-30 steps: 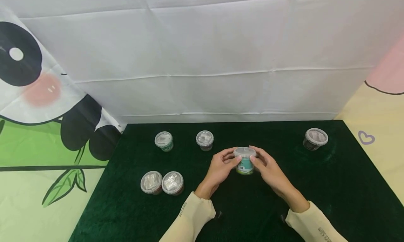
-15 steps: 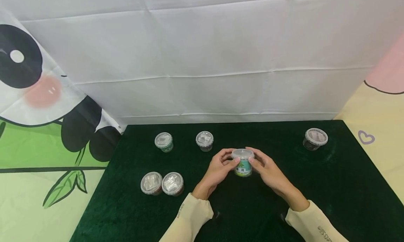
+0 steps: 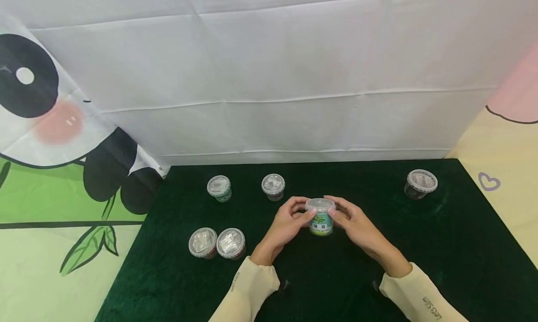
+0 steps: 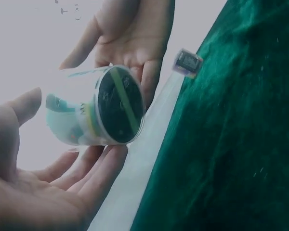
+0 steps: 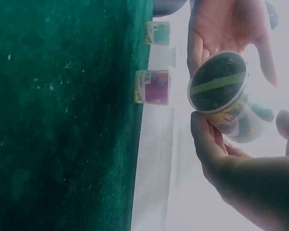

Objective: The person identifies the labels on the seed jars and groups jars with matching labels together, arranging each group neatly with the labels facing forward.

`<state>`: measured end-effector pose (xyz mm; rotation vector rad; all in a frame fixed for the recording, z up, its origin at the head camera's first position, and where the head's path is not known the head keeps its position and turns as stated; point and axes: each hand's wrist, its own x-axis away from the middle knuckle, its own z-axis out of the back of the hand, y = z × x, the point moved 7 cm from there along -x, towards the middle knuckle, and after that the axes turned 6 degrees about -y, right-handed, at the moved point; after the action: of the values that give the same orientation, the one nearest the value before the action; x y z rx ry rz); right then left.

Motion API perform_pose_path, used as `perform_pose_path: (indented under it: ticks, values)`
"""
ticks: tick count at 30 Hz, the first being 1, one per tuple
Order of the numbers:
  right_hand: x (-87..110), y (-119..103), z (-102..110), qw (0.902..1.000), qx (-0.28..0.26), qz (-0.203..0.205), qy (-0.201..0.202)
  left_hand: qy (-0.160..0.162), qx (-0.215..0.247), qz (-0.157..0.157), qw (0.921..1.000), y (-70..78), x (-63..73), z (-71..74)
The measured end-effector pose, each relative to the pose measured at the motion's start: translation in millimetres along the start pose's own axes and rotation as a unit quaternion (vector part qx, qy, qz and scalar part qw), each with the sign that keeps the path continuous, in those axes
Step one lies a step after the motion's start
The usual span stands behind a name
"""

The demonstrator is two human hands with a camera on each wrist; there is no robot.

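Observation:
A small round plastic tub (image 3: 321, 223) with a clear lid and a teal and green printed label is held upright between both hands. My left hand (image 3: 289, 223) grips its left side, the thumb on the label's front. On the opposite side my right hand (image 3: 357, 225) grips it the same way, with fingertips behind the tub. The tub's underside (image 4: 120, 107), dark with a pale green stripe, faces the camera in the left wrist view. That same base (image 5: 219, 83) shows in the right wrist view, lifted off the table.
On the dark green cloth table (image 3: 328, 284), lidded tubs stand at back left (image 3: 219, 187), back middle (image 3: 273, 186) and back right (image 3: 421, 183). Two more tubs, one (image 3: 202, 242) beside the other (image 3: 230, 243), sit at front left. A white curtain (image 3: 286, 79) hangs behind.
Both hands have shifted the tub slightly left and a little nearer to me. Its label has turned, so the printed squares now face more to the front. The other tubs stay put.

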<state>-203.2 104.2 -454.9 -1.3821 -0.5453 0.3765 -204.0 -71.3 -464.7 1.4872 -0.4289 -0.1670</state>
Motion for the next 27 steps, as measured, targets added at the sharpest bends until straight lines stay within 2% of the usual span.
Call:
perform_pose_path:
  ticks: [5, 9, 16, 22, 27]
  values:
    - [0.5, -4, -4, 0.9995, 0.009, 0.02, -0.022, -0.017, -0.031, -0.004, 0.9994, 9.3, 6.6, 5.7]
    - [-0.1, -8, -7, 0.9987, 0.027, 0.033, -0.029, -0.02, -0.059, -0.011, 0.998, 18.8, 14.2, 12.4]
    - [-3.5, -26, -18, 0.9948, 0.038, 0.079, -0.053, -0.018, -0.1, -0.025, 0.9945, 39.6, 30.1, 23.6]
    - [-14.9, -41, -29, 0.9921, 0.025, 0.099, -0.074, -0.02, -0.14, -0.038, 0.9892, 59.5, 40.1, 39.3]
    - [-25.9, -55, -38, 0.9906, 0.018, 0.106, -0.085, -0.02, -0.167, -0.032, 0.9852, 72.3, 46.6, 56.6]
